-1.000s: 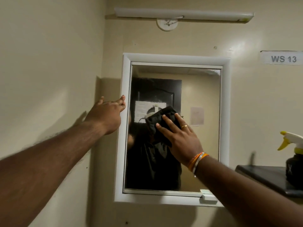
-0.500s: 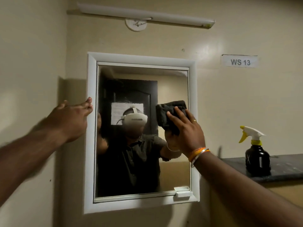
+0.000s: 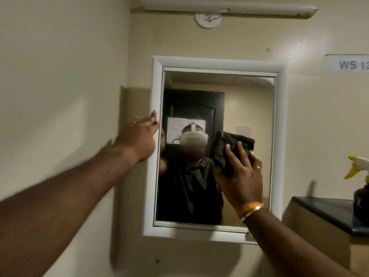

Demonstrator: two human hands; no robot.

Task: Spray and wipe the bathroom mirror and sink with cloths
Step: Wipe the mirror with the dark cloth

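Mirror in a white frame hangs on the beige wall, centre of view; glass is hard, smooth and breakable, so press flat and even, no hard jabs, and it likely swings or rattles unless braced at the frame. Dark cloth is soft, light and bunched, sits on the right-centre of the glass; best held by spreading a palm over it, edges tucked under. Right hand lies over the cloth with fingers spread, pressing it to the glass, thumb looks tucked at the lower edge. Left hand rests on the frame's left edge, fingers extended, holding nothing, seems to steady it. Spray bottle, dark body with yellow-white trigger, stands on a dark ledge to the right, well apart from both hands. Tube light above, a "WS 13" label upper right. Sink not in view. Room is dim and tight, mirror near the corner.
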